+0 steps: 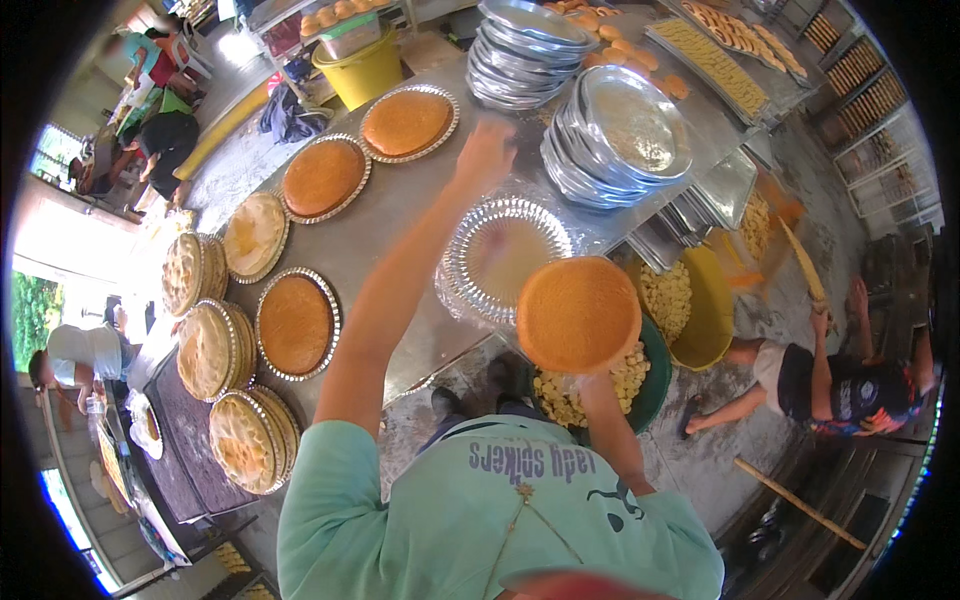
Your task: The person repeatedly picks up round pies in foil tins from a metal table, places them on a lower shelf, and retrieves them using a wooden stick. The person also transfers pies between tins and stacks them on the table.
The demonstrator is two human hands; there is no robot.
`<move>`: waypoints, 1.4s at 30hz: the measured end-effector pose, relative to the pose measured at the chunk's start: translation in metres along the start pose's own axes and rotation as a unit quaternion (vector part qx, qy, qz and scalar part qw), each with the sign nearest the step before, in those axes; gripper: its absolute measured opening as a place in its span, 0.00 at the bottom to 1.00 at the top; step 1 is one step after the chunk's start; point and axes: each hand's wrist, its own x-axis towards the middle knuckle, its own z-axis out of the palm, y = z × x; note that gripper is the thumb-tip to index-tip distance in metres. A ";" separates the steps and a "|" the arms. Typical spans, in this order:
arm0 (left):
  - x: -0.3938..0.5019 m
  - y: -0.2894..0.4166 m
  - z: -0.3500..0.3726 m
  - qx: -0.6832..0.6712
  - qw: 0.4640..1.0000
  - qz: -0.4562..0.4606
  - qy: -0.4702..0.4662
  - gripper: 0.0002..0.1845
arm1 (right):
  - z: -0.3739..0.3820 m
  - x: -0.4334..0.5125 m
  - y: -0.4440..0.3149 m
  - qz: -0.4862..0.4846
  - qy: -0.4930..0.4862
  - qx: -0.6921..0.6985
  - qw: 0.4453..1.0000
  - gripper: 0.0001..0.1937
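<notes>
My right hand (pixel 596 386) supports a round golden-brown sponge cake (pixel 579 315) from below, its fingers mostly hidden under the cake. Just past the cake, a stack of fluted foil plates (pixel 514 262) rests on the metal table (pixel 360 247) in clear plastic wrapping. My left hand (pixel 487 146) is stretched over the far part of the table, blurred, and its finger position is unclear. It is nearest to two piles of round metal pans, one pile (pixel 517 75) beyond it and another (pixel 592 165) to its right. Similar cakes on foil plates sit to the left, including a far cake (pixel 409 124).
Stacked pies (pixel 244 442) line the left table edge. Beneath the right table edge stand a green tub (pixel 656 390) and a yellow bucket (pixel 709 315) with pale pieces inside. Rectangular trays (pixel 724 187) jut out there. A person (pixel 832 382) holding a long object is at right.
</notes>
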 end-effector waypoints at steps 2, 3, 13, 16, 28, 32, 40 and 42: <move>-0.050 -0.027 0.002 0.070 0.992 -0.047 -0.099 0.17 | 0.007 0.004 0.004 0.014 -0.017 -0.010 1.000 0.30; -0.069 -0.037 0.003 0.127 0.971 -0.091 -0.182 0.20 | 0.010 0.006 0.006 0.022 -0.021 -0.014 0.999 0.30; -0.122 -0.024 0.008 0.152 0.964 -0.154 -0.155 0.27 | 0.027 0.012 0.020 0.046 -0.056 -0.040 0.997 0.30; -0.125 -0.020 0.007 0.181 0.964 -0.138 -0.138 0.25 | 0.030 0.015 0.022 0.045 -0.058 -0.039 0.996 0.30; -0.134 -0.026 -0.001 0.203 0.967 -0.119 -0.097 0.24 | 0.036 0.040 0.037 0.035 -0.058 -0.015 0.998 0.30; -0.138 -0.029 0.003 0.215 0.969 -0.104 -0.064 0.20 | 0.039 0.048 0.041 0.034 -0.060 -0.009 0.998 0.30; -0.148 -0.041 0.015 0.166 0.985 -0.042 0.000 0.18 | 0.040 0.059 0.044 0.034 -0.058 -0.004 0.998 0.30; -0.149 -0.042 0.015 0.154 0.988 -0.010 0.013 0.18 | 0.040 0.060 0.044 0.033 -0.057 -0.003 0.998 0.30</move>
